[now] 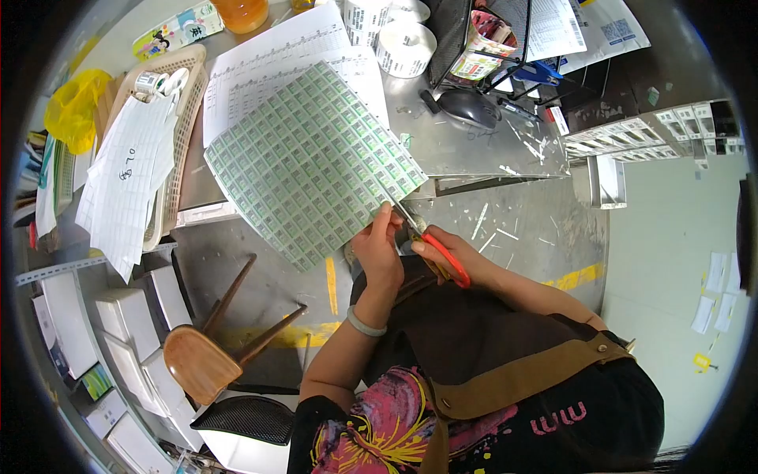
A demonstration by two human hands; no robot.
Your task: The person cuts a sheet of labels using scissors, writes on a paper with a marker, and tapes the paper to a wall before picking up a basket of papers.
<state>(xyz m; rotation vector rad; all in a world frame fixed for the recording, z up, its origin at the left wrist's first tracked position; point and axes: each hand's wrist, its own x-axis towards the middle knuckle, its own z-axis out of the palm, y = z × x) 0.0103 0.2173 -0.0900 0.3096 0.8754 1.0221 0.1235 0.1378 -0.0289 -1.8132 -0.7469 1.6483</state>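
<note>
A large sheet of small green printed labels (304,162) slants across the table edge, its lower corner hanging over. My left hand (379,246) pinches the sheet's near edge between thumb and fingers. In my right hand (454,257) is a pair of scissors (450,261) with red and orange handles. Their blades reach onto the sheet just right of my left fingertips, near its right corner. How far the blades are parted is hard to make out.
White printed papers (237,87) lie under the sheet. A beige basket (193,79) with papers stands left, label rolls (405,49) and a black mouse (470,108) at the back. Paper strips (479,221) litter the floor. A wooden stool (201,363) stands lower left.
</note>
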